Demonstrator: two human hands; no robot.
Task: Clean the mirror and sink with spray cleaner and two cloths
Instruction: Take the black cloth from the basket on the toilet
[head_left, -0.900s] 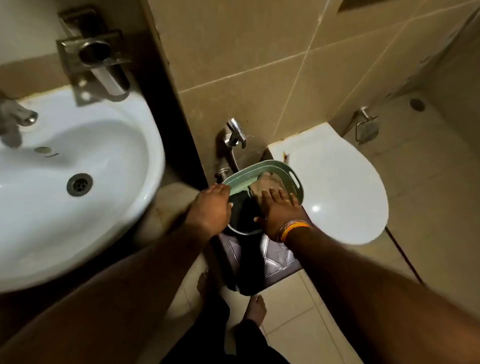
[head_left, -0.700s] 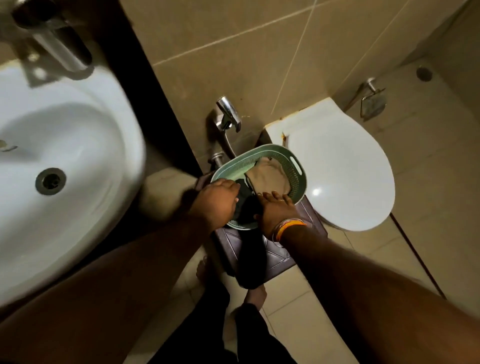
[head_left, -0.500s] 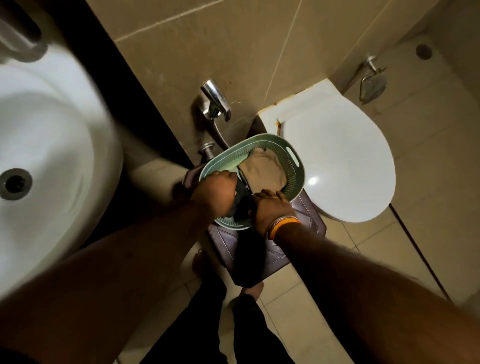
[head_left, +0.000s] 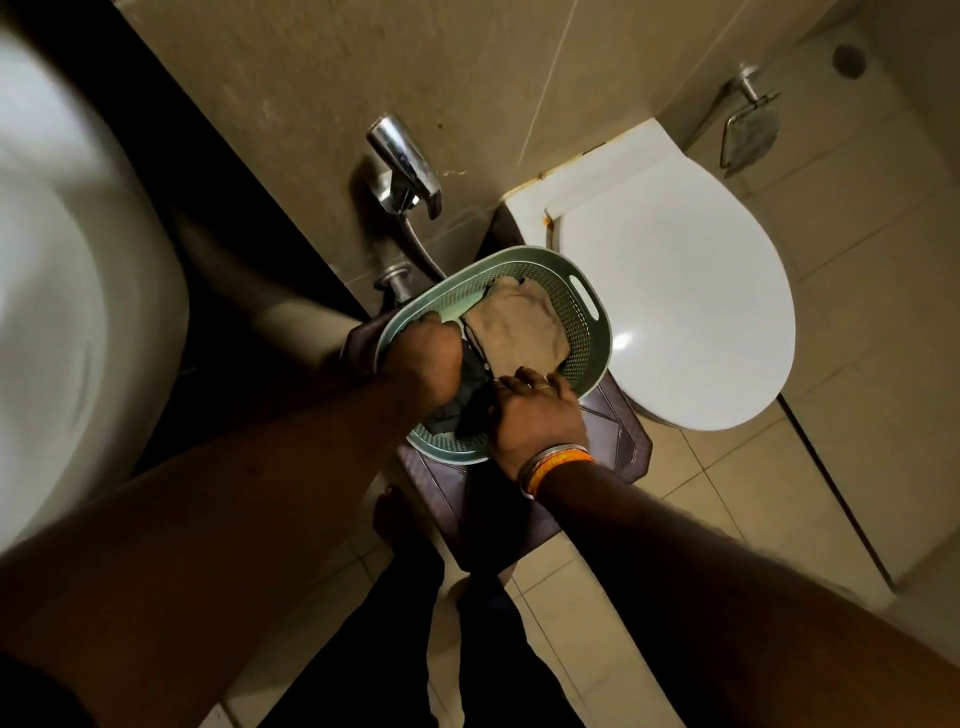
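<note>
A green perforated basket (head_left: 582, 312) rests on a dark brown stool (head_left: 618, 441) between the sink and the toilet. Inside it lies a crumpled beige cloth (head_left: 519, 327) and, nearer me, a dark cloth (head_left: 472, 415). My left hand (head_left: 423, 364) is curled closed at the basket's left rim, over the dark cloth. My right hand (head_left: 535, 410) is closed on the dark cloth at the basket's near end. The white sink (head_left: 78, 312) fills the left edge, blurred. No spray bottle or mirror is visible.
A white toilet (head_left: 675, 301) with its lid down stands right of the stool. A chrome hand sprayer (head_left: 405, 166) with hose hangs on the tiled wall behind the basket. A metal wall fitting (head_left: 750, 130) is at the upper right. My bare feet stand on the floor tiles.
The view has swung right and down, so the sink slid towards the left edge. My hands went from resting flat on the basket to curling closed on the dark cloth.
</note>
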